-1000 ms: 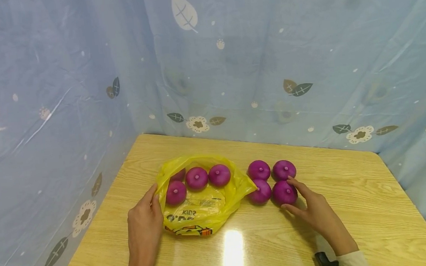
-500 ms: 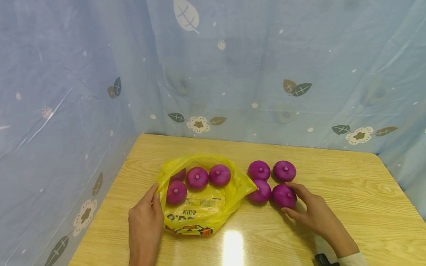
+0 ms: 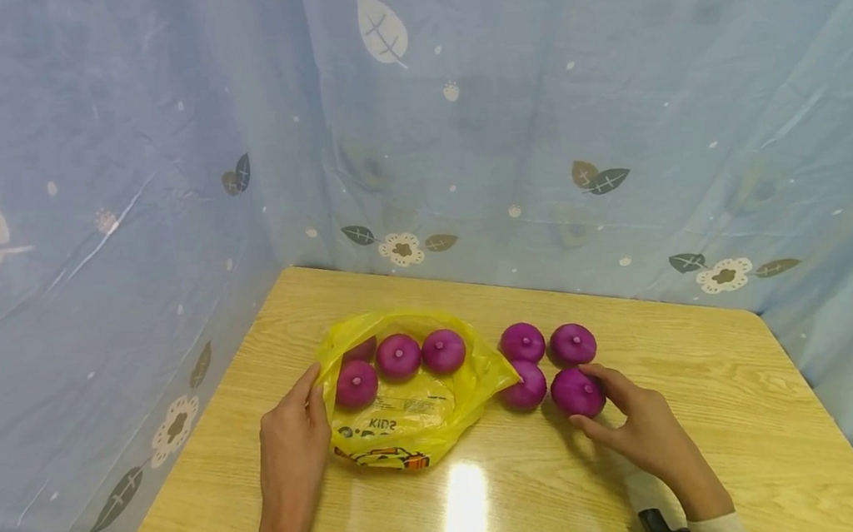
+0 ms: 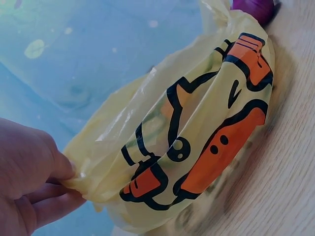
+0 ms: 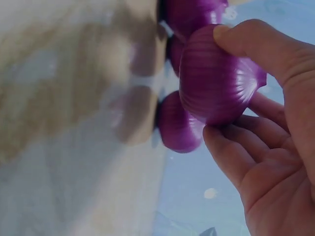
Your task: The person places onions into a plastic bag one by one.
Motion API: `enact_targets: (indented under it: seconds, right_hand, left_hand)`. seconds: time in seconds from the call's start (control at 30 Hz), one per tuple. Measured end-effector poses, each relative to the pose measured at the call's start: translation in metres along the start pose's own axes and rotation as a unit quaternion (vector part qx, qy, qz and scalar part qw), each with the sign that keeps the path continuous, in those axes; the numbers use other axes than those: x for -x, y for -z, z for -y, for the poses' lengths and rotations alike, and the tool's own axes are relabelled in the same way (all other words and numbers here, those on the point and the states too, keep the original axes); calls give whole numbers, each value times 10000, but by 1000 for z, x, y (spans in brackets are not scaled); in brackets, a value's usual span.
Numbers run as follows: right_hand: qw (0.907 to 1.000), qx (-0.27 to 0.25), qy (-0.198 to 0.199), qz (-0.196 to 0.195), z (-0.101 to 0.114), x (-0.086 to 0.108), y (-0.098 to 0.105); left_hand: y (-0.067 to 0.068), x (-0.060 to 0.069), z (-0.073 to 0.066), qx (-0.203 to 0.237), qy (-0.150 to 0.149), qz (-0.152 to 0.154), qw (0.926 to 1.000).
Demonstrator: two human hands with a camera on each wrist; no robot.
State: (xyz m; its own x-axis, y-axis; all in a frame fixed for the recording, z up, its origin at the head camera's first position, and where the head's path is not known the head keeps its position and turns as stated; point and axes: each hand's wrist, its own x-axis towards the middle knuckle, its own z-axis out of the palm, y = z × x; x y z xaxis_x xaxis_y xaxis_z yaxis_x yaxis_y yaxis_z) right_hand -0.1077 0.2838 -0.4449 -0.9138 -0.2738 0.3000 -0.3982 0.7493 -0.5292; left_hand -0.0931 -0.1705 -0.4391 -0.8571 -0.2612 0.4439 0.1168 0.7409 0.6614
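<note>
Onion [image 3: 578,393] raised in your right hand [image 3: 645,424]

A second ago the onion sat on the table [image 3: 709,411], right of the bag [image 3: 475,404], snug against its neighbours. Now you have it slightly off the wood, with a small gap to the nearest onion on its bag side; your right wrist view shows its underside higher than the others'. Your thumb presses one side and your fingertips the other, clamped on it. Three loose onions [image 3: 522,343] have stayed put right of the bag, the front one partly behind the bag's pointed corner. Your left hand [image 3: 294,448] has not changed: thumb and fingers pinch the bag's left rim and hold its mouth wide. Inside the bag, four onions [image 3: 399,357] lie as they did, one mostly hidden by the left side
</note>
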Motion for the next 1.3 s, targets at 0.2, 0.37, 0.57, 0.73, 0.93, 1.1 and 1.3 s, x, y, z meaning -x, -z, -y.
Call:
enact_targets:
  seconds: [0.2,0.37,0.57,0.73,0.93,1.1,1.3]
  right_hand:
    - [9997,-140,162,-127,10,-5,10]
    - [9995,-134,230,-143,20,-13,16]
    - [9985,-195,455,-238,31,-24,21]
    - [9957,-257,817,-355,44,-34,20]
    - [9930,-452,1060,-243,61,-48,14]
    - [9923,-540,1117,9,74,-59,6]
    - [9903,-407,1295,307,91,-71,-5]
  left_hand:
    - [0,-1,0,18,-13,-9,10000]
    - [0,-1,-1,31,-29,-34,10000]
    - [1,0,-1,36,-66,-77,9999]
    - [2,0,-2,61,-37,-54,10000]
    - [2,1,-2,40,3,-14,10000]
    - [1,2,-2,36,-19,-36,10000]
    - [1,2,0,53,22,30,10000]
